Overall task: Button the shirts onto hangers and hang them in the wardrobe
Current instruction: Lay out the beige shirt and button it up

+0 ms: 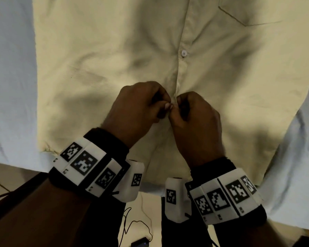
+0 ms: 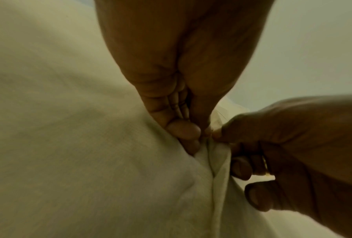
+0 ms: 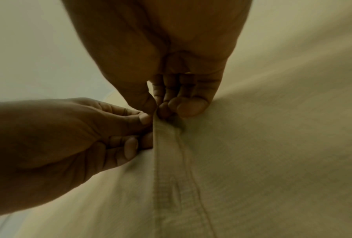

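STEP: buttoning | shirt [image 1: 114, 50]: flat on bed [image 1: 11, 68], placket [image 3: 166, 161] runs away from the person | left hand [image 1: 137, 106], right hand [image 1: 194, 113]: fingertips meeting, each pinching one placket edge | fastened button [image 1: 183, 53]: just beyond; button in work hidden.

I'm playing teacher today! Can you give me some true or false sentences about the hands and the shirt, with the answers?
1. Both hands pinch the cream shirt at its front edge. True: left hand, right hand.
2. A white button above the hands is done up. True.
3. The shirt is bright red. False: it is cream.
4. The right hand hangs free, away from the shirt. False: it pinches the cloth beside the left hand.
5. The shirt has a chest pocket. True.
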